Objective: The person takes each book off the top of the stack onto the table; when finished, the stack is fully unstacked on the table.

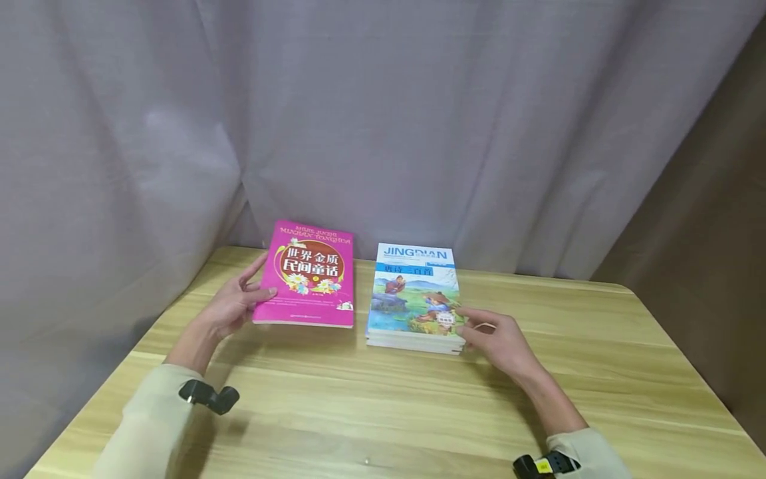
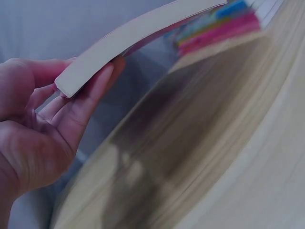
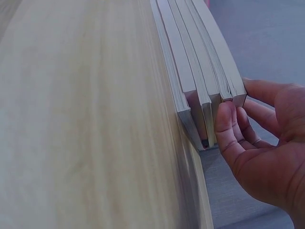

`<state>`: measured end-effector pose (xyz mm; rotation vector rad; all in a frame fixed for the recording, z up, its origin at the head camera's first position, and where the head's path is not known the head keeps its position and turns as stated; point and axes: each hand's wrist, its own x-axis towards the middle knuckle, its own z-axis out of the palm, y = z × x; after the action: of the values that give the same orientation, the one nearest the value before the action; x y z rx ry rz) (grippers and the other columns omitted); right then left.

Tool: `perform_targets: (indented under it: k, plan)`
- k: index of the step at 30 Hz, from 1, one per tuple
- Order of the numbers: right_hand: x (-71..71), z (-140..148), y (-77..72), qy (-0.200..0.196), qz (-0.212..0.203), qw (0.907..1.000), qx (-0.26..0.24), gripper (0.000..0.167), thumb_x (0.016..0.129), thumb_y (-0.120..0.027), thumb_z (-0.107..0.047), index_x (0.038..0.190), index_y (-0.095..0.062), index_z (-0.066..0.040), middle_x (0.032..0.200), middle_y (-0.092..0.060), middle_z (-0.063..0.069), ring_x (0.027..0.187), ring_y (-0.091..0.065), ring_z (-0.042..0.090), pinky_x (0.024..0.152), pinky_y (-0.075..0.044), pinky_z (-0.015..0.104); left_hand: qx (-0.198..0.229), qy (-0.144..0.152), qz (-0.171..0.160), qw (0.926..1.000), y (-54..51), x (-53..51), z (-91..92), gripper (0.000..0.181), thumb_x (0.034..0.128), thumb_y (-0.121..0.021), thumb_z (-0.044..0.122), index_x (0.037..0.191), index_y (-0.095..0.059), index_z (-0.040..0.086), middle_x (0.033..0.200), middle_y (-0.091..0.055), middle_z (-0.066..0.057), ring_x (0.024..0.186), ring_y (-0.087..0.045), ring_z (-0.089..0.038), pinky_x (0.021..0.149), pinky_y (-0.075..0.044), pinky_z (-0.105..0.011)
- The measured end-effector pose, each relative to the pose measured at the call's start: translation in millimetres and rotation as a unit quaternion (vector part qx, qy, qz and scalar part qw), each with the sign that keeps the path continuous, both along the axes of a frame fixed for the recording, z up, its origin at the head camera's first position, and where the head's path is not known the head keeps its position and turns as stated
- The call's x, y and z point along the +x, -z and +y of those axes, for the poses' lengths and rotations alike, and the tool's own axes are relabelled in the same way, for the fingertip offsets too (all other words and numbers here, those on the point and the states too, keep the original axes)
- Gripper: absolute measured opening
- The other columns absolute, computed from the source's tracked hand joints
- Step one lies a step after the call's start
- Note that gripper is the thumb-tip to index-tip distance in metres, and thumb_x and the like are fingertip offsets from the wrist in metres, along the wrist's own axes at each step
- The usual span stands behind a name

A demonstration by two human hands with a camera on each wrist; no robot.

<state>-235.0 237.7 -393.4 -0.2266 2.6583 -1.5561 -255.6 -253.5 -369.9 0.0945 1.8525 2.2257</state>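
Note:
A pink paperback book (image 1: 308, 276) with a flowered red oval and Chinese lettering is held tilted above the left part of the table. My left hand (image 1: 230, 303) grips its left edge, thumb on the cover and fingers beneath, as the left wrist view shows (image 2: 43, 124). To its right lies a stack of several books, topped by a blue and green illustrated book (image 1: 413, 293). My right hand (image 1: 499, 339) pinches that top book at its near right corner; in the right wrist view, fingertips touch the page edges (image 3: 214, 52).
The wooden table (image 1: 335, 412) extends toward me and to both sides. A grey curtain (image 1: 383, 120) hangs right behind its far edge. A dark camera band (image 1: 206, 396) sits on the left wrist, another (image 1: 547, 464) on the right.

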Motion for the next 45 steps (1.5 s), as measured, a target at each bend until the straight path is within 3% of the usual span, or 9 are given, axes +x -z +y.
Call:
perform_targets:
  k: [5, 11, 15, 19, 24, 33, 37, 39, 45]
  plan:
    - [0.6, 2.2, -0.8, 0.007, -0.01, 0.9999, 0.006, 0.052, 0.099, -0.075, -0.026, 0.146, -0.063, -0.006, 0.103, -0.068, 0.012, 0.085, -0.072, 0.023, 0.059, -0.046, 0.026, -0.038, -0.001, -0.005, 0.9993, 8.4, -0.1, -33.2, 0.091, 0.1066, -0.056, 0.001, 0.171, 0.002, 0.026, 0.105, -0.078, 0.006, 0.087, -0.08, -0.017, 0.078, -0.067, -0.033]
    - [0.9, 1.3, -0.5, 0.004, -0.006, 1.0, -0.005, 0.053, 0.099, -0.075, -0.023, 0.146, -0.062, -0.004, 0.104, -0.067, 0.012, 0.082, -0.071, 0.021, 0.056, -0.043, 0.026, -0.059, -0.001, -0.02, 0.9981, 21.4, -2.2, -55.6, 0.09, 0.1064, -0.057, 0.002, 0.171, 0.001, 0.025, 0.102, -0.08, 0.002, 0.084, -0.08, -0.018, 0.073, -0.067, -0.032]
    - [0.6, 0.3, -0.9, 0.006, -0.007, 0.9999, -0.006, 0.05, 0.099, -0.075, -0.022, 0.145, -0.063, -0.005, 0.104, -0.067, 0.012, 0.082, -0.071, 0.021, 0.059, -0.046, 0.026, -0.08, 0.004, -0.033, 0.9962, 22.0, -7.3, -68.3, 0.09, 0.1071, -0.058, 0.005, 0.171, 0.003, 0.025, 0.099, -0.08, 0.0, 0.08, -0.079, -0.017, 0.068, -0.066, -0.031]
    - [0.6, 0.8, 0.3, 0.01, -0.01, 0.9999, 0.003, 0.049, 0.1, -0.074, -0.022, 0.144, -0.064, -0.006, 0.102, -0.068, 0.012, 0.082, -0.07, 0.022, 0.058, -0.044, 0.026, -0.143, -0.006, -0.038, 0.9889, 20.0, -13.9, -79.6, 0.088, 0.1075, -0.059, 0.009, 0.171, 0.001, 0.02, 0.098, -0.079, 0.004, 0.078, -0.078, -0.016, 0.065, -0.064, -0.029]
    - [0.4, 1.0, 0.3, 0.012, -0.009, 0.9999, 0.006, 0.048, 0.1, -0.074, -0.021, 0.144, -0.064, -0.006, 0.104, -0.067, 0.013, 0.082, -0.07, 0.022, 0.055, -0.042, 0.025, -0.198, -0.025, -0.046, 0.9788, 18.4, -18.7, -86.0, 0.084, 0.1073, -0.059, 0.009, 0.17, -0.004, 0.016, 0.1, -0.076, 0.007, 0.08, -0.077, -0.015, 0.071, -0.065, -0.031]
    - [1.6, 0.1, 1.0, 0.005, -0.005, 1.0, 0.002, 0.048, 0.1, -0.074, -0.022, 0.145, -0.064, -0.006, 0.106, -0.066, 0.014, 0.084, -0.071, 0.022, 0.059, -0.049, 0.026, -0.236, -0.042, -0.053, 0.9695, 22.3, -24.9, -91.3, 0.081, 0.1061, -0.06, 0.007, 0.169, -0.01, 0.012, 0.095, -0.071, 0.005, 0.077, -0.075, -0.014, 0.073, -0.066, -0.032]
    - [2.3, -0.4, -0.8, 0.002, -0.003, 1.0, 0.0, 0.048, 0.1, -0.074, -0.022, 0.144, -0.064, -0.006, 0.104, -0.065, 0.013, 0.082, -0.071, 0.024, 0.055, -0.043, 0.026, -0.238, -0.046, -0.058, 0.9685, 24.9, -28.1, -93.2, 0.079, 0.1066, -0.058, 0.005, 0.169, -0.009, 0.012, 0.09, -0.071, 0.005, 0.076, -0.075, -0.012, 0.073, -0.066, -0.032]
    - [2.4, -0.8, -1.3, 0.001, -0.001, 1.0, 0.0, 0.048, 0.1, -0.074, -0.022, 0.144, -0.064, -0.006, 0.103, -0.066, 0.013, 0.081, -0.071, 0.025, 0.053, -0.039, 0.026, -0.244, -0.049, -0.059, 0.9668, 26.1, -29.4, -93.6, 0.078, 0.1069, -0.057, 0.005, 0.169, -0.01, 0.011, 0.091, -0.071, 0.003, 0.076, -0.074, -0.012, 0.072, -0.066, -0.032]
    - [1.9, 0.4, -1.2, -0.002, 0.003, 1.0, 0.003, 0.048, 0.1, -0.074, -0.021, 0.145, -0.064, -0.006, 0.102, -0.067, 0.013, 0.082, -0.072, 0.026, 0.059, -0.048, 0.027, -0.275, -0.061, -0.06, 0.9576, 28.2, -32.3, -90.8, 0.075, 0.1076, -0.057, 0.007, 0.169, -0.014, 0.011, 0.11, -0.071, -0.017, 0.075, -0.074, -0.013, 0.071, -0.066, -0.032]
